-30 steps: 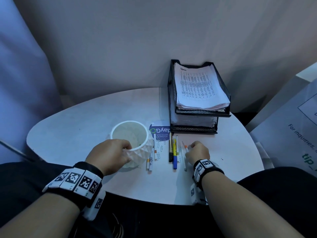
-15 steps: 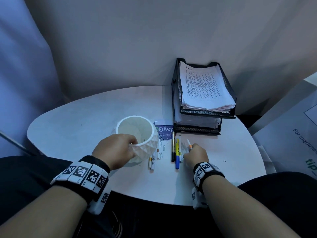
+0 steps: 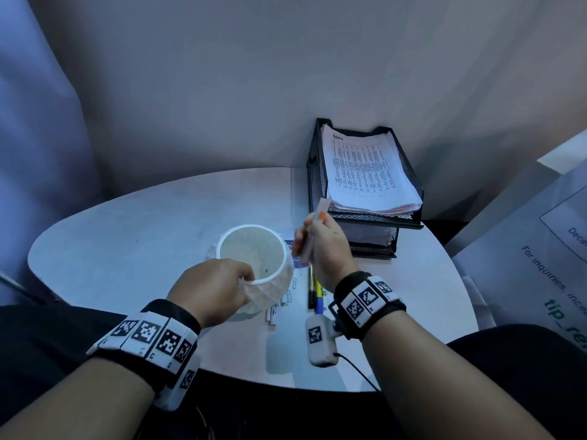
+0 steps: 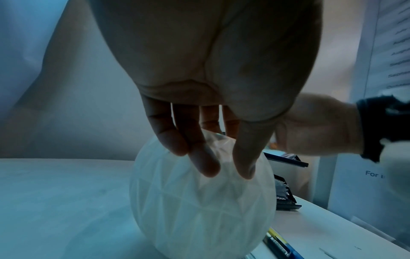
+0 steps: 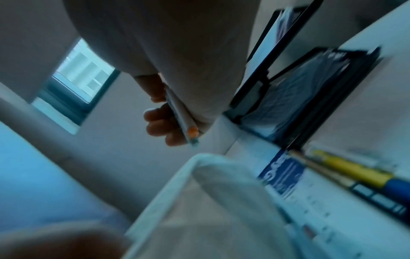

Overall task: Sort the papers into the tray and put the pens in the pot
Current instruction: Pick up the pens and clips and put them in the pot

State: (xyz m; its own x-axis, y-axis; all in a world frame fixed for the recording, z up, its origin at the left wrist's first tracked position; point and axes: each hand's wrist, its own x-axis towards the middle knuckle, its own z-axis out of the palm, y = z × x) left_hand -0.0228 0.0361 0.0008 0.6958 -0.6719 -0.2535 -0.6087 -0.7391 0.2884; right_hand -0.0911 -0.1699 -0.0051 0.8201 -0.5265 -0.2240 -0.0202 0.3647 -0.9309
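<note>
White round table (image 3: 133,236) by a plain wall: left hand on the pot, right hand lifting a pen.

Head view: the left hand (image 3: 211,292) has its grip clamped on the near rim of the white faceted pot (image 3: 270,281), which stands near the table's middle. Just right of the pot, the right hand (image 3: 327,249) is raised off the table, its grip closed around a white pen (image 3: 313,233) with an orange band. More pens (image 3: 316,293) lie on the table below that hand, beside scattered paper clips (image 3: 290,295). Far right, the black mesh tray (image 3: 409,182) holds a stack of printed papers (image 3: 365,173).
Left wrist view: fingers (image 4: 199,157) and thumb press the pot's (image 4: 199,210) outer wall.
Right wrist view, blurred: curled fingers (image 5: 159,121) clasp the pen (image 5: 184,119) above the pot's rim (image 5: 177,175), tray (image 5: 310,105) behind.
</note>
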